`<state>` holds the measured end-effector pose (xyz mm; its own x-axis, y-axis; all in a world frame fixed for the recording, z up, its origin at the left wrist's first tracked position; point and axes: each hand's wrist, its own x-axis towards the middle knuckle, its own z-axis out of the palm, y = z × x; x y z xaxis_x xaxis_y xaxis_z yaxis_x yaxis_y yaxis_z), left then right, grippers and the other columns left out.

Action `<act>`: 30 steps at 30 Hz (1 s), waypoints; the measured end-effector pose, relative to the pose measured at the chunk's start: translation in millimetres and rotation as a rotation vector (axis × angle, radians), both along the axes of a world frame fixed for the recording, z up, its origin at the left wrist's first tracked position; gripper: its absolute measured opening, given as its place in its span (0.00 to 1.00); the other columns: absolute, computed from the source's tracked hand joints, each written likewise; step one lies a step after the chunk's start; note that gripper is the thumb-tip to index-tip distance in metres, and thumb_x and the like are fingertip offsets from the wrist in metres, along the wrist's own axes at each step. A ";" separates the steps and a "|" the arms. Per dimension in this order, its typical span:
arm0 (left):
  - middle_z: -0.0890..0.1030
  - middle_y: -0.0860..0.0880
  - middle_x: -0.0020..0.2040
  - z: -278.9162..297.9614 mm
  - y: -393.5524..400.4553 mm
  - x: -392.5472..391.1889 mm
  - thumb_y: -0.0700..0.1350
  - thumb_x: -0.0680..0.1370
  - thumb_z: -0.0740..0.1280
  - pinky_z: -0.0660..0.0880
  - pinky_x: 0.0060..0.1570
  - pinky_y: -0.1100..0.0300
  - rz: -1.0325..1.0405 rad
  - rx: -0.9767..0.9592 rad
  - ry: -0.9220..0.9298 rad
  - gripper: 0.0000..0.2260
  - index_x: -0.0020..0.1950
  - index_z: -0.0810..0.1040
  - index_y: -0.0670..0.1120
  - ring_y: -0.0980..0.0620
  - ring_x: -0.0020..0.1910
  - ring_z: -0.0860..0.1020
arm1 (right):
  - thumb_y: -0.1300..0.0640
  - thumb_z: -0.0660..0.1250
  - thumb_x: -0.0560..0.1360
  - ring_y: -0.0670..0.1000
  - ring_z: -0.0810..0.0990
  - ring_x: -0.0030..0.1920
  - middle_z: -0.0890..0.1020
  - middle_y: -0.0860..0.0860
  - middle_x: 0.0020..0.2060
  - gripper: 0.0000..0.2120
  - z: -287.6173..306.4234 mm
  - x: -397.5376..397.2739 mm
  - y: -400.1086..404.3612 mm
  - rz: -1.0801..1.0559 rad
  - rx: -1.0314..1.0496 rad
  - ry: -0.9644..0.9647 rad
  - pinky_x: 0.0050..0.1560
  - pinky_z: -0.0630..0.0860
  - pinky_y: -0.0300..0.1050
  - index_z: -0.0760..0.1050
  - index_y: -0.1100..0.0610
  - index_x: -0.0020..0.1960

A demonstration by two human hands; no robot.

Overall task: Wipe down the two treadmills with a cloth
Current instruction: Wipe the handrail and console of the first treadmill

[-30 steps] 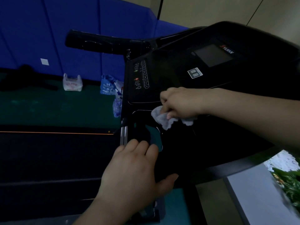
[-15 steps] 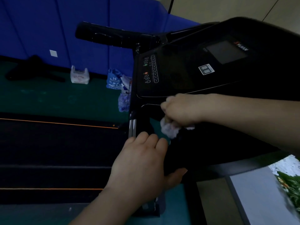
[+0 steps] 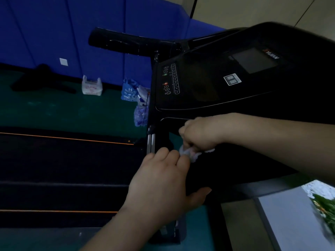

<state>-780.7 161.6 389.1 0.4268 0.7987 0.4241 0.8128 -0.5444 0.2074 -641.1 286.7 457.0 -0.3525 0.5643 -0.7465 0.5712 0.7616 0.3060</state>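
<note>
Right hand: my right hand [image 3: 201, 133] is curled round the white cloth [image 3: 191, 153], bunching it against the lower lip of the treadmill console [image 3: 208, 87], below the button strip [image 3: 171, 78].
Left hand: my left hand [image 3: 163, 180] lies spread over the console's near edge with fingers straight and thumb hooked underneath — bracing, gripping nothing.
Cloth: only a crumpled tuft pokes out under the knuckles, touching my left fingertips; the rest is buried in the fist.
Doing it well: I'd flatten the wad so more fabric meets the plastic, drag it along the edge in overlapping passes, and slide the bracing hand off the patch it covers so that gets wiped too. I'd go lightly near the buttons and the screen [image 3: 253, 59].
Progress: I judge this an early stage — the handlebar [image 3: 130, 43] and running belt [image 3: 63, 160] are still due.
Hidden: the dim light swallows the black surfaces, so I cannot tell dust from clean plastic or exactly where the console's edge runs beneath my hands.
Cut off: the console's right side leaves the frame, and I can't pick out a second treadmill with any certainty.
</note>
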 end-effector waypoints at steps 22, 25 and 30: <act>0.79 0.51 0.46 -19.6 -4.7 -140.8 0.58 0.77 0.59 0.69 0.48 0.51 0.099 0.023 -0.049 0.19 0.51 0.81 0.47 0.45 0.46 0.76 | 0.51 0.67 0.76 0.47 0.69 0.49 0.68 0.47 0.48 0.07 -41.8 -42.8 -20.5 0.012 -0.002 0.710 0.49 0.67 0.40 0.81 0.50 0.52; 0.78 0.50 0.44 -19.8 -1.7 -140.6 0.59 0.76 0.60 0.69 0.47 0.51 0.097 0.027 -0.050 0.17 0.49 0.80 0.47 0.45 0.45 0.75 | 0.47 0.65 0.76 0.53 0.72 0.49 0.72 0.51 0.48 0.10 -43.8 -46.3 2.5 0.104 0.209 0.705 0.46 0.70 0.46 0.80 0.48 0.53; 0.77 0.49 0.41 -21.5 0.2 -139.9 0.58 0.75 0.60 0.69 0.46 0.51 0.109 0.030 -0.017 0.17 0.44 0.79 0.47 0.45 0.42 0.75 | 0.46 0.63 0.76 0.57 0.71 0.50 0.69 0.54 0.48 0.15 -50.0 -32.4 47.4 -0.137 0.473 0.717 0.44 0.66 0.46 0.78 0.53 0.57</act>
<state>-920.6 161.8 367.5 0.3311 0.8270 0.4544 0.8639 -0.4593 0.2065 -673.5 334.1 407.0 -0.5543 0.8310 -0.0468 0.8246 0.5559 0.1048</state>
